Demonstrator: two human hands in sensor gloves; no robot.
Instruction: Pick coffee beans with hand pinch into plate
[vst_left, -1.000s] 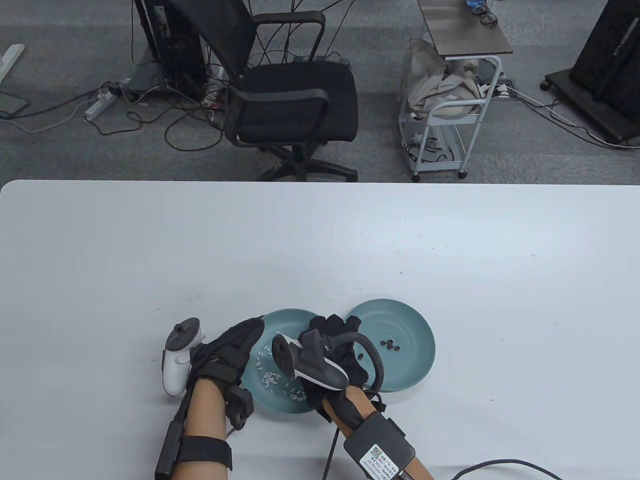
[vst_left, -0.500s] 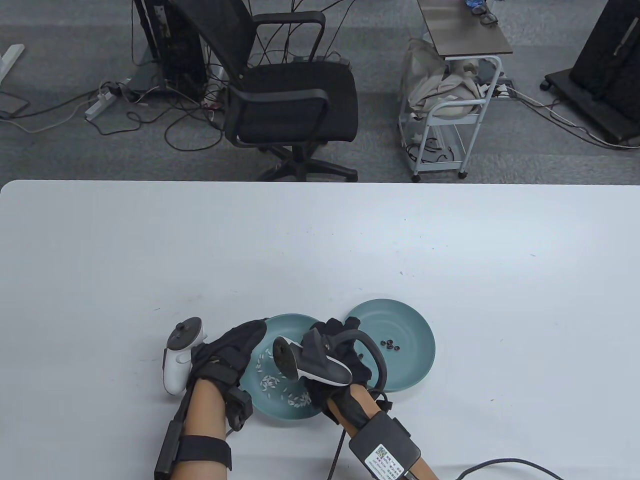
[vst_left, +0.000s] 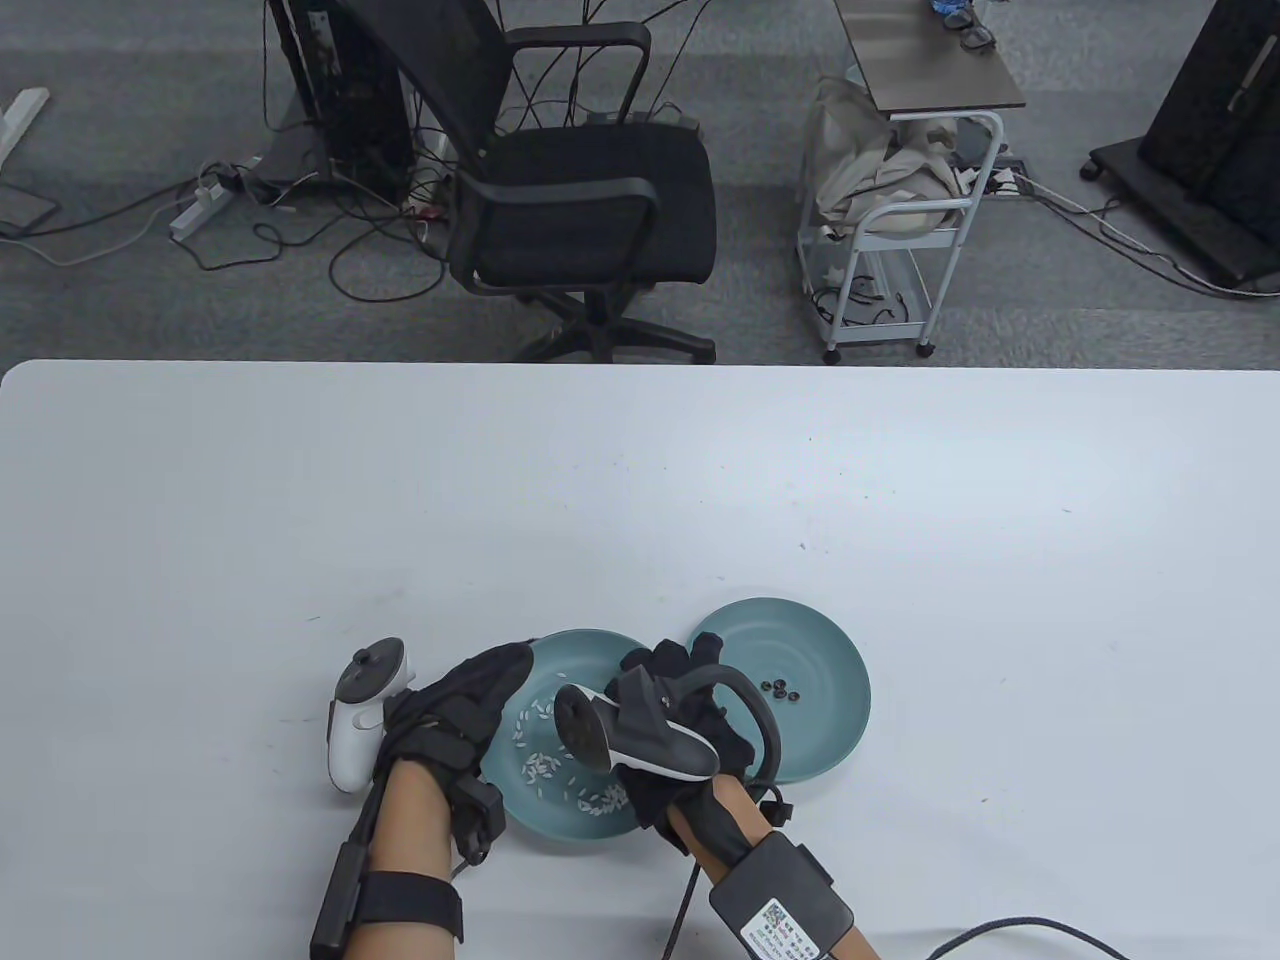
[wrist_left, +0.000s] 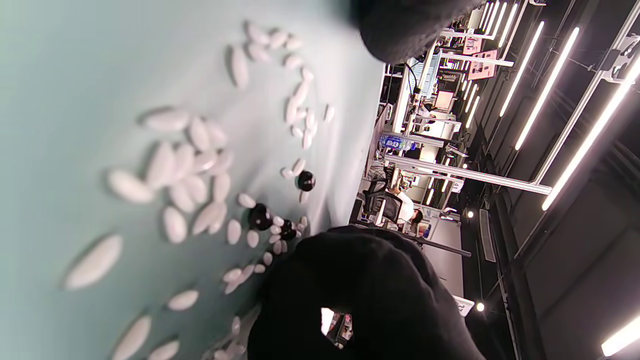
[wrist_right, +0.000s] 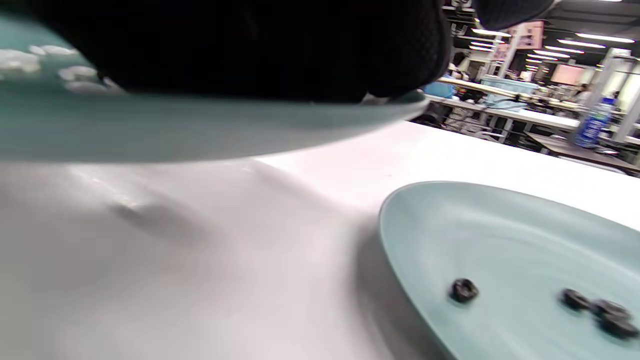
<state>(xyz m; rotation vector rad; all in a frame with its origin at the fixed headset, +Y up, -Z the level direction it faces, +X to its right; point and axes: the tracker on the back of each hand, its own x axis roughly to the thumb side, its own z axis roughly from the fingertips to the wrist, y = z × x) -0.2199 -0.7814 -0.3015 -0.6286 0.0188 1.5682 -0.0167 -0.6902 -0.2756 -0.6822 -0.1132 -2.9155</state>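
Two teal plates sit side by side near the table's front edge. The left plate (vst_left: 585, 650) holds many white grains and a few dark coffee beans (wrist_left: 260, 217). The right plate (vst_left: 815, 640) holds several coffee beans (vst_left: 780, 690), also seen in the right wrist view (wrist_right: 464, 290). My left hand (vst_left: 505, 668) lies over the left plate's left rim and holds it. My right hand (vst_left: 668, 668) reaches over the left plate's right side; its tracker hides the fingers. In the left wrist view its gloved fingers (wrist_left: 350, 280) touch down by the beans.
The white table (vst_left: 900, 480) stretches far behind and to both sides of the plates. A cable (vst_left: 1000, 930) trails from my right forearm along the front edge. An office chair (vst_left: 590, 190) and a cart (vst_left: 900, 220) stand beyond the table.
The left plate has slid a little toward the front edge. My right hand has drawn back slightly toward me and to the right. My left hand has barely moved.
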